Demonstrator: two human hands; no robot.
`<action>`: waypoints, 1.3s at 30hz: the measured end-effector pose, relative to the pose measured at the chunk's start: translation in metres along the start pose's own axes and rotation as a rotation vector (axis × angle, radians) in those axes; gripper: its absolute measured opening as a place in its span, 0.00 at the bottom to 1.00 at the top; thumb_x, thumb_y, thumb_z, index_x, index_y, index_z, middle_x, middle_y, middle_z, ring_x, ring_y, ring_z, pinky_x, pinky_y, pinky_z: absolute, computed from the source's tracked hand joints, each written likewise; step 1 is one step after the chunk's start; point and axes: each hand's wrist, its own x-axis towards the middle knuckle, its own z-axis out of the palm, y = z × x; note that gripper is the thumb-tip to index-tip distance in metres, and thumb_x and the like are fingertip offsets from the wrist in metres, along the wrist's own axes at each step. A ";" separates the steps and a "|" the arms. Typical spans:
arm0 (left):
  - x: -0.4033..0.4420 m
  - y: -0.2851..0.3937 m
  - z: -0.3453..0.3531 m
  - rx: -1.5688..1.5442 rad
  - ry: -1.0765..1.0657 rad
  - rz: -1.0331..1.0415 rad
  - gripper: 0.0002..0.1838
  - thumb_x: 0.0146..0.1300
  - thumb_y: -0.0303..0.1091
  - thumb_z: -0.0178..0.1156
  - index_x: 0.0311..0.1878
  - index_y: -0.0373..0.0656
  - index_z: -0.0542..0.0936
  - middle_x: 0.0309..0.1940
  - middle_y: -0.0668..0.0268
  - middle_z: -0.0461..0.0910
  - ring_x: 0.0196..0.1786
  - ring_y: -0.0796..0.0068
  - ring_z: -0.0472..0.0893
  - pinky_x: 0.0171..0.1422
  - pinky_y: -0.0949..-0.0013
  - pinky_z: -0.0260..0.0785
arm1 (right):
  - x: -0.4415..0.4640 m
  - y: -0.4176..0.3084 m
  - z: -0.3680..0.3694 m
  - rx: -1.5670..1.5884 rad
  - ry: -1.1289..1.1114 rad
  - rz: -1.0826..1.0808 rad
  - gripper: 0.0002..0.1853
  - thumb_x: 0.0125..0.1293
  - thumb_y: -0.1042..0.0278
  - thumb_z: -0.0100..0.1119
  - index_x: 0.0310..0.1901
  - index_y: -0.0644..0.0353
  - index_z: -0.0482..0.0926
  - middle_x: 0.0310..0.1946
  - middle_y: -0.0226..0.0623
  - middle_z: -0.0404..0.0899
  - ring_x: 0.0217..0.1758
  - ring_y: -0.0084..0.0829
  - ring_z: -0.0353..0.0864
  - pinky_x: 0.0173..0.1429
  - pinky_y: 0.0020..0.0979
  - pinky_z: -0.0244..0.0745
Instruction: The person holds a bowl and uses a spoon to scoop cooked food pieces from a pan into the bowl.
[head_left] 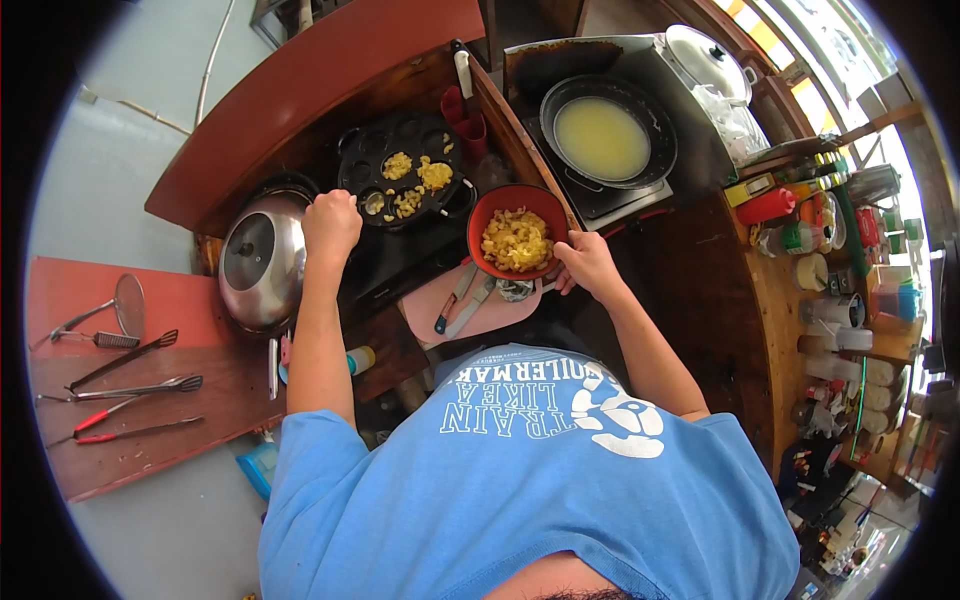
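Observation:
A red bowl (478, 236) with yellow food pieces (517, 240) in it is gripped at its right rim by my right hand (588, 264). My left hand (332, 222) is closed at the left edge of a black pan with round hollows (370, 150); whatever its fingers hold is hidden. Yellow food lies in some of the hollows and over the pan's surface. Below the bowl, a pink cutting board (425, 312) carries knives and something wrapped in foil.
A domed steel lid (262, 262) stands left of my left hand. Tongs and a strainer (130, 305) lie on the red-brown shelf (110, 460). At the upper right is a pan of pale yellow liquid (602, 138). Bottles and jars crowd the right-hand shelves.

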 end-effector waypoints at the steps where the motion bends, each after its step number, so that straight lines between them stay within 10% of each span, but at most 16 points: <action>1: -0.001 0.000 -0.001 0.001 -0.001 0.010 0.15 0.71 0.39 0.59 0.34 0.38 0.87 0.33 0.46 0.86 0.39 0.42 0.86 0.47 0.46 0.80 | 0.000 -0.001 0.000 0.012 -0.006 0.003 0.13 0.67 0.70 0.54 0.35 0.76 0.78 0.21 0.45 0.83 0.20 0.31 0.86 0.22 0.32 0.83; 23: -0.065 -0.006 0.016 -0.329 0.157 0.025 0.13 0.73 0.38 0.58 0.43 0.39 0.87 0.32 0.44 0.84 0.37 0.40 0.84 0.40 0.47 0.76 | -0.005 -0.001 -0.004 -0.007 0.008 -0.019 0.15 0.67 0.70 0.53 0.36 0.79 0.79 0.20 0.47 0.83 0.19 0.34 0.86 0.22 0.34 0.84; 39: 0.062 0.048 0.092 -0.364 0.271 0.325 0.13 0.74 0.35 0.57 0.52 0.40 0.86 0.41 0.51 0.87 0.44 0.48 0.86 0.48 0.53 0.78 | -0.008 -0.003 -0.003 -0.062 0.021 -0.003 0.16 0.68 0.70 0.53 0.41 0.81 0.78 0.22 0.46 0.83 0.19 0.34 0.86 0.23 0.33 0.85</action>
